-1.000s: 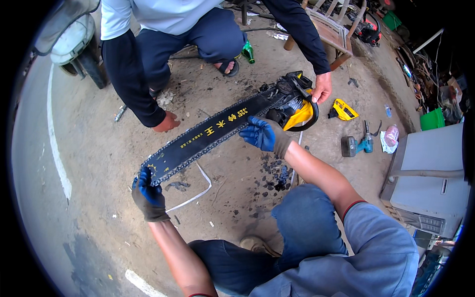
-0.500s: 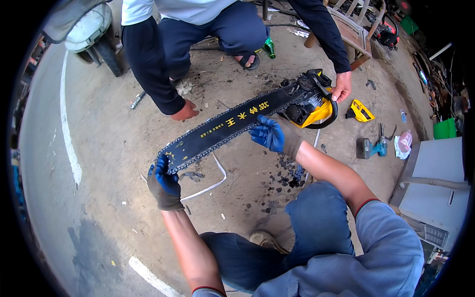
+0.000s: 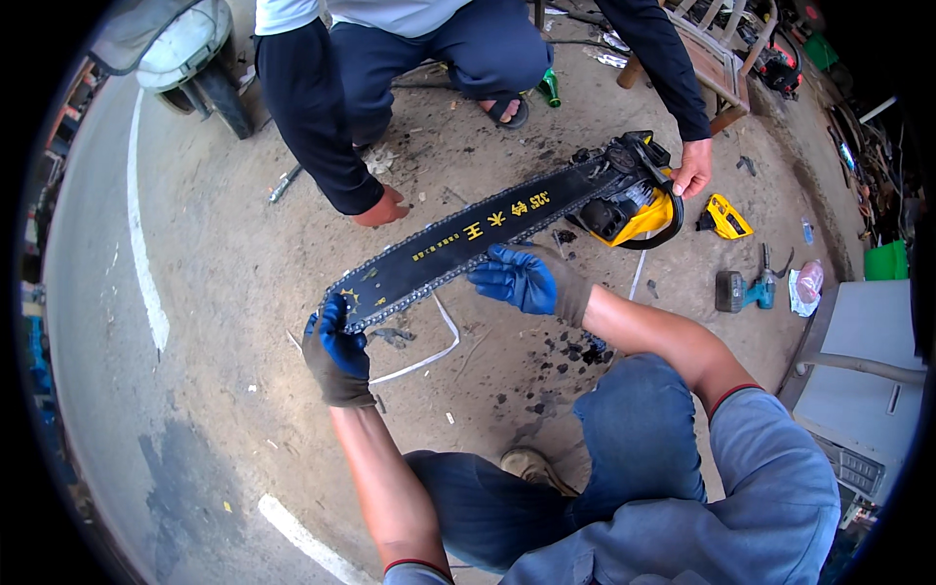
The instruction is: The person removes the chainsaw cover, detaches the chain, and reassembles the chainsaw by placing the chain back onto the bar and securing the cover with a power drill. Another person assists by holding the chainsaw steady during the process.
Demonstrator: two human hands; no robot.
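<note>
Okay, so from my end of the feed the chainsaw (image 3: 507, 222) lies slantwise across the scene, with its long black guide bar (image 3: 458, 241) running from near left to far right. The tip sits at my left hand (image 3: 338, 356), and the yellow-and-black saw body (image 3: 651, 216) is at the far right end. I've got the left hand's gloved fingers clamped around that tip, right over the chain (image 3: 419, 293). My right hand (image 3: 531, 281) is on the near side of the bar, fingers curled, fingertips up against the bottom edge, but I honestly can't tell whether they're gripping or just resting there. Spatially, what matters is that the bar slopes away from me: left hand owns the tip, right hand is about mid-bar and clearly the closer one to the body, which lies beyond it, farther off and to the right. A co-worker (image 3: 419, 44) crouches on the far side, one hand (image 3: 692, 171) on the saw body, the other hand (image 3: 382, 209) just off the bar's far edge, apart from it. Over on the right of the floor (image 3: 229, 390) there's a loose yellow cover (image 3: 728, 216), with a teal cordless driver (image 3: 749, 292) nearer me.
</note>
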